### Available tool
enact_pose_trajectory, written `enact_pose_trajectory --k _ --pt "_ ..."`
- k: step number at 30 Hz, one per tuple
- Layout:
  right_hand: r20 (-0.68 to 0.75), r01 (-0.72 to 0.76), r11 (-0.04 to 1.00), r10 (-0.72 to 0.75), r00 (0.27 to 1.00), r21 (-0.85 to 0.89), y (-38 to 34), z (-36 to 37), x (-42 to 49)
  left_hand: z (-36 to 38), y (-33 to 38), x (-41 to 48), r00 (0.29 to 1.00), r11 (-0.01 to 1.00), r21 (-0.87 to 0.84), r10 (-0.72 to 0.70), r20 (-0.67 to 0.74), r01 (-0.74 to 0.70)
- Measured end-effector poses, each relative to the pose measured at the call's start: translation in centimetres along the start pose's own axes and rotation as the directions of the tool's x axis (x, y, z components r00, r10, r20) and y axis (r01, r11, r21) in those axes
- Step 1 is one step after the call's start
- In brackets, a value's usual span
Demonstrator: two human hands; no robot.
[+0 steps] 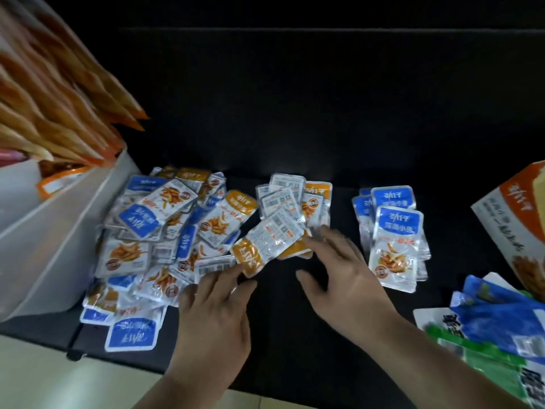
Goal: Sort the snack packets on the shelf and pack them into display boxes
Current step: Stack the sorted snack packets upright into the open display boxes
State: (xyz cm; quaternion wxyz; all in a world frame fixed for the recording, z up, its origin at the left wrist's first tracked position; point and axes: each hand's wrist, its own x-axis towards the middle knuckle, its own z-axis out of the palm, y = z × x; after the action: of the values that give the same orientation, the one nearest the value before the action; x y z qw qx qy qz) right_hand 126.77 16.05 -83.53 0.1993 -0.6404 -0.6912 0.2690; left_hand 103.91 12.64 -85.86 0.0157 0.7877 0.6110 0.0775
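1. Two bare forearms reach in from the lower edge over the black shelf (pixel 280 326), both hands palm down with their backs to the camera
2. The left hand (pixel 215 308) has its fingers nearly straight and close together. Its fingertips touch the orange end of a slanted packet (pixel 265 246), and no finger curls round it
3. The right hand (pixel 345 276) is spread wide, with the thumb angled off to the left. Its fingertips rest where the far end of the slanted packet meets the packets behind it, and it grips nothing
4. The slanted packet lies between the two hands with its printed back up and its orange end nearest. It overlaps the packets on either side of it
5. At the lower right, blue and green bags (pixel 501 329) lie overlapping near the front of the shelf, partly blurred
6. Left of the left hand, a mixed heap (pixel 153 231) of blue-topped and orange-topped packets sprawls in a jumble, some face up and some face down. Its left side reaches the white bin (pixel 59 231)
7. Just beyond the right fingertips sits the orange-topped pile (pixel 295 199), most of it face down with barcodes showing
8. To the right, set apart by a strip of bare shelf, is the blue-topped pile (pixel 395 231), face up, overlapping and roughly squared
9. At the far right, an orange-and-white display box (pixel 507 219) sits tilted, cut off by the frame edge
10. Furthest left, the white bin carries long orange packs (pixel 59 113) that fan upward, heavily blurred
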Motion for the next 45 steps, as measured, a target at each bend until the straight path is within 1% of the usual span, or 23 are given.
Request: enact_pose_trajectory --k 2,5,7,9,11,12,14,17,19,21,23,25,28,32,35,37,38,39,41,42,44,45 --pt "0.031 -0.019 0.997 0.021 0.999 -0.072 0.1 0.5 0.3 0.1 -1.9 -0.2 1.000 0.999 0.030 0.012 -0.027 -0.011" --pt "0.063 -0.012 0.971 0.027 0.998 -0.238 -0.1 0.8 1.0 -0.5 -4.2 0.2 0.999 0.999 0.049 0.016 -0.043 -0.014" --pt "0.072 -0.004 0.951 0.027 0.997 -0.310 -0.3 1.0 1.4 -1.4 -4.7 1.0 0.998 1.000 -0.008 -0.012 -0.061 0.012" --pt "0.027 0.009 0.944 0.000 1.000 -0.329 -0.3 1.2 1.5 -2.2 -4.0 2.4 0.994 0.994 -0.104 -0.028 -0.105 0.017" --pt "-0.021 -0.007 0.958 0.001 1.000 -0.286 -0.2 1.1 1.4 -2.3 -2.4 4.5 0.993 0.977 -0.211 -0.003 -0.118 -0.022" --pt "-0.043 -0.001 0.971 -0.010 0.999 -0.241 0.0 1.1 1.3 -2.0 -1.5 5.6 0.995 0.968 -0.246 0.017 -0.098 -0.041" --pt "-0.070 0.033 0.987 -0.045 0.997 -0.156 0.5 1.1 1.0 -0.9 0.1 8.0 0.998 0.956 -0.287 0.057 -0.002 -0.055" --pt "-0.073 0.050 0.996 -0.055 0.996 -0.071 1.4 0.5 0.9 0.3 1.8 10.8 0.976 0.961 -0.278 0.079 0.203 -0.020" --pt "-0.062 0.002 1.000 -0.004 0.998 -0.030 1.9 -0.2 1.3 0.4 2.6 11.5 0.966 0.968 -0.253 0.066 0.249 -0.001" --pt "-0.005 -0.044 0.999 0.044 0.999 0.003 1.9 -0.8 1.5 0.6 3.3 11.1 0.973 0.954 -0.299 0.098 0.211 -0.032" --pt "0.045 -0.059 0.998 0.059 0.997 -0.006 1.5 -1.2 1.6 1.4 3.6 9.9 0.975 0.922 -0.377 0.155 0.157 -0.086" --pt "0.059 -0.075 0.997 0.074 0.996 0.019 1.4 -1.3 1.7 2.3 3.9 8.4 0.975 0.909 -0.396 0.190 0.114 -0.131" --pt "0.030 -0.051 0.998 0.050 0.998 0.038 1.3 -1.2 1.4 2.4 4.7 6.4 0.980 0.904 -0.409 0.177 0.095 -0.124" --pt "0.013 0.020 0.998 -0.021 1.000 0.062 1.7 -0.9 0.4 1.8 5.6 3.5 0.982 0.875 -0.476 0.160 0.100 -0.094" --pt "0.012 0.057 0.997 -0.058 0.998 0.044 2.2 -0.6 -0.7 1.2 5.1 2.1 0.991 0.797 -0.599 0.127 0.046 -0.074" --pt "0.004 0.086 0.996 -0.086 0.996 0.010 2.4 -0.1 -1.5 0.5 4.3 1.9 0.998 0.735 -0.678 0.050 0.035 -0.013" --pt "-0.004 0.092 0.996 -0.092 0.996 -0.003 2.5 0.2 -1.8 0.2 3.9 1.9 0.999 0.729 -0.685 0.014 0.046 0.021" --pt "-0.014 0.094 0.995 -0.094 0.995 -0.012 2.5 0.4 -2.0 0.1 3.6 1.9 0.998 0.755 -0.654 -0.021 0.054 0.052" --pt "-0.019 0.080 0.997 -0.080 0.997 -0.020 2.6 0.7 -2.2 -0.1 3.2 1.8 0.996 0.850 -0.520 -0.077 0.041 0.087" --pt "-0.018 0.067 0.998 -0.068 0.998 -0.017 2.6 0.7 -2.2 -0.3 3.1 1.7 0.993 0.875 -0.470 -0.100 0.060 0.117" --pt "-0.003 0.048 0.999 -0.048 0.999 0.010 2.6 0.5 -2.2 -1.0 3.2 1.6 0.981 0.881 -0.438 -0.126 0.149 0.180" --pt "0.012 0.045 0.998 -0.045 0.999 0.032 2.4 0.3 -2.2 -1.5 3.3 1.7 0.969 0.864 -0.456 -0.130 0.212 0.216"
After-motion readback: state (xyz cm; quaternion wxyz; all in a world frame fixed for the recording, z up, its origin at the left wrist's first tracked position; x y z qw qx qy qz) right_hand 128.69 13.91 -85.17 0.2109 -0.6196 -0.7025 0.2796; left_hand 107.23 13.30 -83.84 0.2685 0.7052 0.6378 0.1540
